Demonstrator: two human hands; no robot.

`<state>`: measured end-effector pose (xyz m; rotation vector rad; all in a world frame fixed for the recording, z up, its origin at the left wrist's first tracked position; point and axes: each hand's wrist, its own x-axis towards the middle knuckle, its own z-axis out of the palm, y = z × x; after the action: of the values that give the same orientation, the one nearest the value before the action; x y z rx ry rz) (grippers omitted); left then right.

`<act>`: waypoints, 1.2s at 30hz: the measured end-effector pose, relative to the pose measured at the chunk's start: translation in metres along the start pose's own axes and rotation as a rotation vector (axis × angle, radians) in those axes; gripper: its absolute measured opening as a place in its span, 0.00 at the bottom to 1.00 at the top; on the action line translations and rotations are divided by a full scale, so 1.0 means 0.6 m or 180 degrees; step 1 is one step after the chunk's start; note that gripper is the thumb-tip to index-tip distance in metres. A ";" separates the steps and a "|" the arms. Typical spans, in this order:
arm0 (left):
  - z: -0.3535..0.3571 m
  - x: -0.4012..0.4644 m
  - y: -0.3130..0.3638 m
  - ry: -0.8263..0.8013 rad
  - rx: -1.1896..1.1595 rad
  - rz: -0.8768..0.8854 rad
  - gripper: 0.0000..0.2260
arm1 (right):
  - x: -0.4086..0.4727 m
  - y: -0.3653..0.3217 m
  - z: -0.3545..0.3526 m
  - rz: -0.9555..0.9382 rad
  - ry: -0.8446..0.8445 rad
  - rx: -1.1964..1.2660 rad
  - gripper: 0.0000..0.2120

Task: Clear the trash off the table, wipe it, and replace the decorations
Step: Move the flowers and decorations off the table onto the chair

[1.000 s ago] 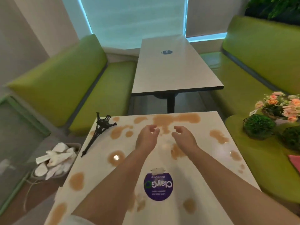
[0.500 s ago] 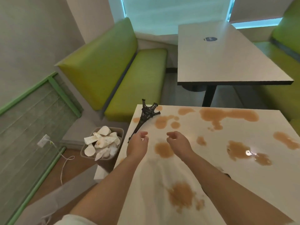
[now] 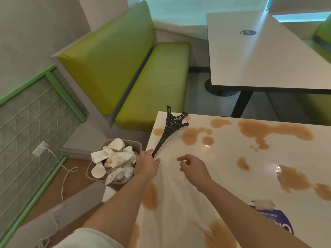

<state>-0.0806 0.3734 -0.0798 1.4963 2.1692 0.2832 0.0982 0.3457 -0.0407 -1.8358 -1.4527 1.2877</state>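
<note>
Left hand (image 3: 146, 162) has reached the Eiffel Tower model (image 3: 169, 128) lying at the counter (image 3: 223, 158) edge, fingers seemingly pinching its tip. Right hand (image 3: 194, 168) hovers, fingers loosely curled, holding nothing. Purple sticker (image 3: 279, 223) lettering is unreadable. Full trash bin (image 3: 114, 161) sits below.

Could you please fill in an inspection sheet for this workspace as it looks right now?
Surface: white table covered in brown spill patches; not wiped.
Job's things: Eiffel Tower model lying on its side at the table's left edge, tip towards the person.
Clutter: torn paper scrap on a purple sticker; bin on the floor heaped with paper cups.
Grips: left hand at the model's tip, contact unclear; right hand above the table, loosely curled, holding nothing.
Cables: white cord from a wall socket across the floor.
Surroundings: green bench, second table.
</note>
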 end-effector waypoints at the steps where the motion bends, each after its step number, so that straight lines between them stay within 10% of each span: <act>1: 0.001 0.003 -0.002 0.0084 -0.0022 0.0007 0.21 | 0.000 0.000 0.002 0.0009 -0.0031 -0.0042 0.12; 8: 0.007 0.016 -0.003 0.0595 -0.0440 -0.0009 0.06 | 0.006 0.007 0.010 -0.0002 -0.0049 0.0058 0.13; 26: -0.195 -0.090 0.176 0.1767 -0.1549 0.0923 0.08 | -0.058 -0.035 -0.094 -0.0966 0.0995 0.0397 0.13; 36: -0.169 -0.224 0.320 0.1151 -0.2215 0.1535 0.08 | -0.147 0.033 -0.190 -0.1166 0.1390 -0.0283 0.29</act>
<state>0.0639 0.3327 0.1269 1.5760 1.6196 1.4007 0.2074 0.2788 0.0281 -1.6661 -1.5185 0.6099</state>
